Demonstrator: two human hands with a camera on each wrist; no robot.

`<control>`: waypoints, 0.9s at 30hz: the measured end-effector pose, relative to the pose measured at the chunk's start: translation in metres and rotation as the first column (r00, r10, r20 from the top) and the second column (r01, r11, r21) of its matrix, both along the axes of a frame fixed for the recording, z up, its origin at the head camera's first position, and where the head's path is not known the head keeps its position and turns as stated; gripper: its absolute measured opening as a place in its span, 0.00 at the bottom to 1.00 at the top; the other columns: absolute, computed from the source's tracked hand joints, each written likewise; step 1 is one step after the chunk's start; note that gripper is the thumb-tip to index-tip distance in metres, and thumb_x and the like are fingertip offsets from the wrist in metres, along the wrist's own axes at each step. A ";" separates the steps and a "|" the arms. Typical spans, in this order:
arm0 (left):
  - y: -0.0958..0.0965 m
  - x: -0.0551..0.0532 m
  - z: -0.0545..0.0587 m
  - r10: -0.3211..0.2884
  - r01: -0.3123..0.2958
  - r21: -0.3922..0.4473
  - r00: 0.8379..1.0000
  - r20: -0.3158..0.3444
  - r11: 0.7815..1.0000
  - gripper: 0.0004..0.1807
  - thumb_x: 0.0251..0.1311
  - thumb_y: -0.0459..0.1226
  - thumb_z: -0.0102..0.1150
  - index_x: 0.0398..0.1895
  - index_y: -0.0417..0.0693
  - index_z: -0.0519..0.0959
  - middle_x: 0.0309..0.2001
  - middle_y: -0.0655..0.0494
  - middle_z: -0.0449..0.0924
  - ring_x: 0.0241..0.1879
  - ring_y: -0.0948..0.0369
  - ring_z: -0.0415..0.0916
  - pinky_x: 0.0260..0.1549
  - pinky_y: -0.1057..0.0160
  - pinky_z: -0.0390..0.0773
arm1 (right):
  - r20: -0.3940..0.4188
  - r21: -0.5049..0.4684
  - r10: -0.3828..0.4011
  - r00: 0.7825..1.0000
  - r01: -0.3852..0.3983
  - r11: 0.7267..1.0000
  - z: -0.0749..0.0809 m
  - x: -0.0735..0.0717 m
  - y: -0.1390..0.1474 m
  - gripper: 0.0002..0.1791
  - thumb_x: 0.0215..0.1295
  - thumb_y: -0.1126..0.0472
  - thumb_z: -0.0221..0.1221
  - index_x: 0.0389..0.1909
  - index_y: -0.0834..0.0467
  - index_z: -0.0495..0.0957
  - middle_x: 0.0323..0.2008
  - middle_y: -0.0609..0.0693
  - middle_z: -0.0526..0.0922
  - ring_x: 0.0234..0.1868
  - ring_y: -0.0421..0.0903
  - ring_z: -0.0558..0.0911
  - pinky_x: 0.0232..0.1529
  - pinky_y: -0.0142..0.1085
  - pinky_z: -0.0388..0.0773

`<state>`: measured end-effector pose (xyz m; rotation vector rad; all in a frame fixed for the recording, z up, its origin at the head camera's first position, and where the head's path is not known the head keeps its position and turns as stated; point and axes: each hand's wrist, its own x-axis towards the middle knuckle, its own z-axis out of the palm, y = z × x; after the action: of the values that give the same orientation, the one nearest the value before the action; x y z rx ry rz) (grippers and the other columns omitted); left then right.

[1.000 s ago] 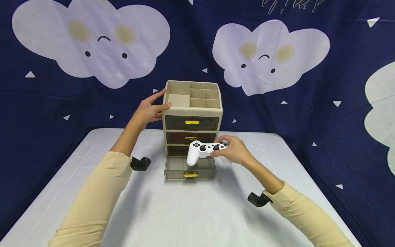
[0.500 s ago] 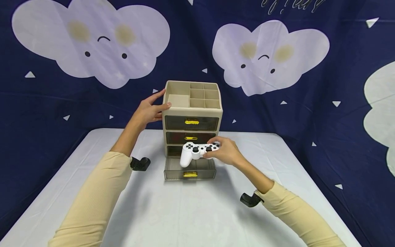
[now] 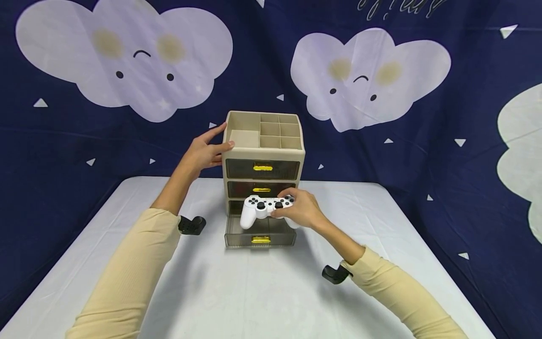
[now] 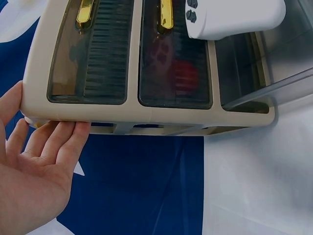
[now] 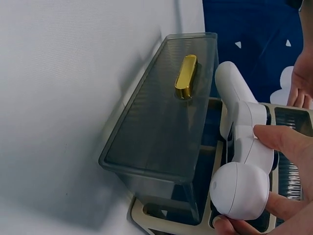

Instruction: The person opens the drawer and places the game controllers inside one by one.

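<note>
A white game controller [image 3: 251, 214] with black buttons and sticks hangs above the pulled-out bottom drawer [image 3: 237, 239]. My right hand [image 3: 301, 209] pinches its right part between thumb and fingers; the right wrist view shows the controller [image 5: 247, 191] beside the drawer front. The beige drawer cabinet [image 3: 262, 154] stands upright at the back of the table. Against its upper left side rests my left hand [image 3: 202, 151], thumb on the top rim and fingers extended along the side. In the left wrist view those fingers [image 4: 66, 144] touch the cabinet wall.
Two upper drawers with gold handles, the top one [image 3: 241, 168] and the middle one [image 3: 237, 189], are closed. Something red shows dimly inside the middle drawer. The cabinet's top has open compartments [image 3: 270, 128]. A white cloth covers the table [image 3: 254, 292]; a dark blue cloud-print curtain [image 3: 262, 56] hangs behind.
My right hand has moved left with the controller, bringing it more squarely over the open bottom drawer. The left hand and the cabinet have stayed in place.
</note>
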<state>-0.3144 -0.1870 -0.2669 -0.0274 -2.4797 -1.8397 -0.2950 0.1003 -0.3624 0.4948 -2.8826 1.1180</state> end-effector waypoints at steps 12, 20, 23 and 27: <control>-0.001 0.000 0.000 0.000 -0.001 0.014 1.000 0.007 1.000 0.40 0.69 0.48 0.63 0.80 0.76 0.55 0.74 0.41 0.65 0.67 0.45 0.74 0.66 0.46 0.73 | -0.002 0.003 -0.011 1.000 0.011 1.000 -0.009 -0.001 -0.008 0.29 0.43 0.49 0.80 0.49 0.51 0.85 0.41 0.54 0.86 0.44 0.51 0.79 0.40 0.36 0.73; -0.001 0.000 0.001 -0.005 0.004 0.027 1.000 0.012 1.000 0.40 0.70 0.47 0.63 0.80 0.76 0.55 0.74 0.41 0.65 0.67 0.44 0.74 0.66 0.46 0.73 | -0.027 0.017 0.013 1.000 -0.013 1.000 -0.013 -0.001 -0.010 0.29 0.43 0.48 0.80 0.48 0.51 0.85 0.42 0.53 0.87 0.47 0.52 0.79 0.43 0.39 0.73; 0.000 0.000 0.002 -0.005 0.005 0.033 1.000 0.017 0.999 0.40 0.70 0.47 0.63 0.80 0.76 0.55 0.73 0.41 0.66 0.67 0.45 0.74 0.66 0.46 0.73 | -0.035 0.007 0.017 0.999 -0.016 1.000 -0.013 -0.001 -0.011 0.28 0.43 0.48 0.80 0.47 0.52 0.85 0.43 0.54 0.87 0.48 0.53 0.80 0.45 0.41 0.73; -0.001 0.000 0.001 -0.004 0.003 0.038 1.000 0.026 0.999 0.40 0.70 0.47 0.63 0.80 0.76 0.55 0.73 0.41 0.66 0.67 0.45 0.74 0.66 0.46 0.73 | -0.036 0.003 0.014 0.999 -0.014 1.000 -0.015 0.000 -0.013 0.28 0.43 0.48 0.80 0.47 0.52 0.85 0.44 0.53 0.87 0.49 0.53 0.80 0.46 0.42 0.73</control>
<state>-0.3148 -0.1876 -0.2656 -0.0069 -2.4627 -1.9000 -0.2949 0.0874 -0.3770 0.5304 -2.8549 1.0961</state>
